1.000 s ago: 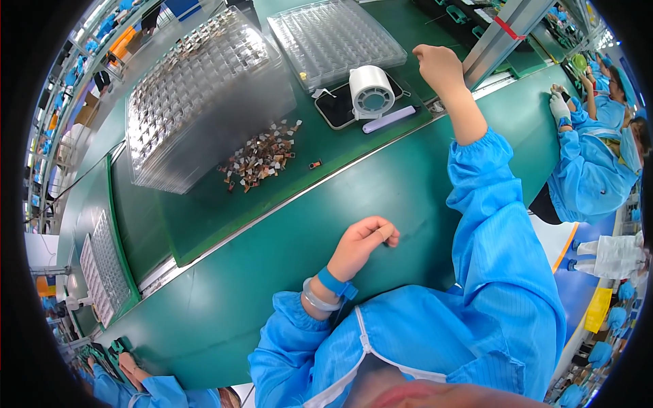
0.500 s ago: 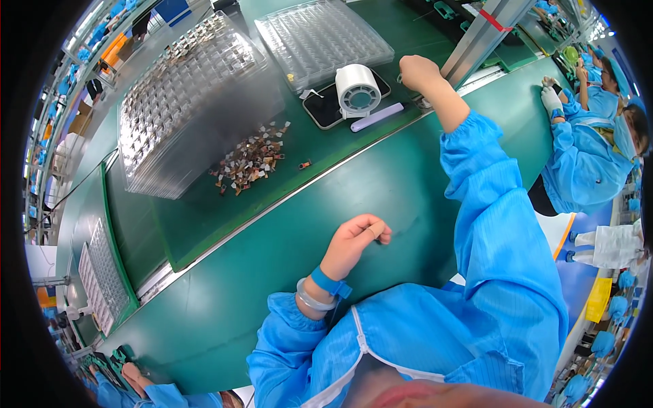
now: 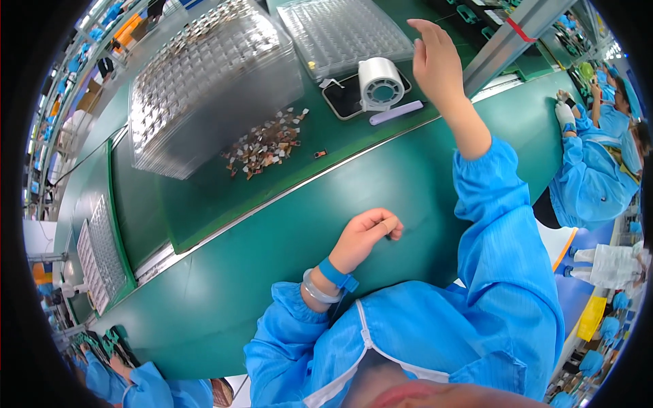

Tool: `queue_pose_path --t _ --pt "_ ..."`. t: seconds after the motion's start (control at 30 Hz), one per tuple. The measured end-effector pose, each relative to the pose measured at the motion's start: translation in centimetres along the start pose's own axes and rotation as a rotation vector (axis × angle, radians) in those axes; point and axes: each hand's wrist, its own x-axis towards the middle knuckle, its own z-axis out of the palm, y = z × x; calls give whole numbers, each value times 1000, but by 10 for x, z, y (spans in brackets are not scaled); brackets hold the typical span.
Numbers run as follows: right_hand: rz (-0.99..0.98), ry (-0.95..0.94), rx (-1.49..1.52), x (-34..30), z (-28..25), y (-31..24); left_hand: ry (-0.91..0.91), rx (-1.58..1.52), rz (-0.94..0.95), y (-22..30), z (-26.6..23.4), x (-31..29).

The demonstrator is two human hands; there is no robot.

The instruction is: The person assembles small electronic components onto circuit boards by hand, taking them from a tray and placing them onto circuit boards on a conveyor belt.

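Right hand (image 3: 437, 58) raised, fingers extended, empty, beside white round tape dispenser (image 3: 380, 83). Left hand (image 3: 367, 236) loosely clenched on green table mat (image 3: 272, 245).

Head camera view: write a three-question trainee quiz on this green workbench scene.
1. True or false: the raised right hand holds the white tape roll.
2. The loosely curled left hand rests on: A) the clear plastic compartment tray stack, B) the green bench mat, C) the pile of small brown and white parts.
3. What sits beneath the white tape roll?

Key: 1 false, it is apart from it. 2 B. 3 A flat black rectangular pad.
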Motion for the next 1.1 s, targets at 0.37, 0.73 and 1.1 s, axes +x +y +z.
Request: queue_pose_path --t 0.37,0.73,1.1 --pt "-425 -562 456 -74 49 -162 -273 80 -87 -2 -1 -5" --pt "-403 -629 434 -70 64 -189 -227 35 -103 -8 3 -1" --pt "-295 -653 283 -78 63 -183 -231 44 -103 -5 5 0"
